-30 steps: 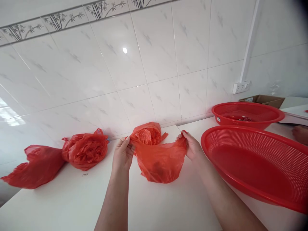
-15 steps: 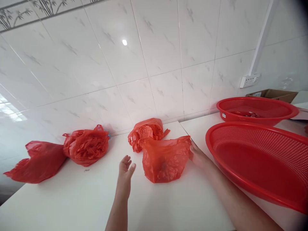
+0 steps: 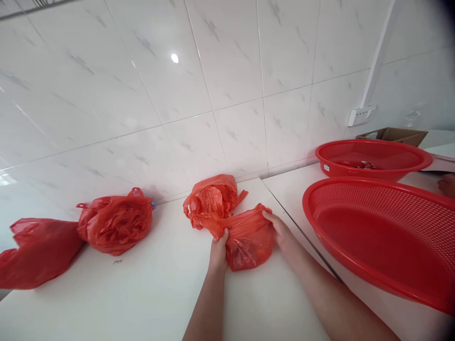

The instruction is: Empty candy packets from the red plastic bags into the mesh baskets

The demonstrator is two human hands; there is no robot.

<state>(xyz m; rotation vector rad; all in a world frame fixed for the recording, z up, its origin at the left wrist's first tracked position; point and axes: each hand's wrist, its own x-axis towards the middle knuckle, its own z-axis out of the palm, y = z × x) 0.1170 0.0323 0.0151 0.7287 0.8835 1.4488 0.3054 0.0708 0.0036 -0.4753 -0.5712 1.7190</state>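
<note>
A thin red plastic bag (image 3: 249, 244) rests on the white table between my two hands, with something inside that I cannot make out. My left hand (image 3: 219, 248) grips its left side, the thumb lying over the gathered plastic. At the upper right edge my right hand (image 3: 277, 225) holds the bag, its fingers partly hidden behind the plastic. Touching it at the back is a crumpled heap of red plastic bags (image 3: 213, 194) near the wall.
To the left lie a bundled red bag (image 3: 115, 222) and a filled-looking red bag (image 3: 42, 251). Two red perforated baskets (image 3: 373, 255) stand on the right, the rear one holding small items. Behind them are a cardboard box (image 3: 398, 136) and a socket (image 3: 360, 115). Another person's hand (image 3: 447, 184) shows at the right edge.
My left hand has moved right and closed on the bag's left side. The bag's upper part is now drawn together and narrower. The view has shifted slightly.
</note>
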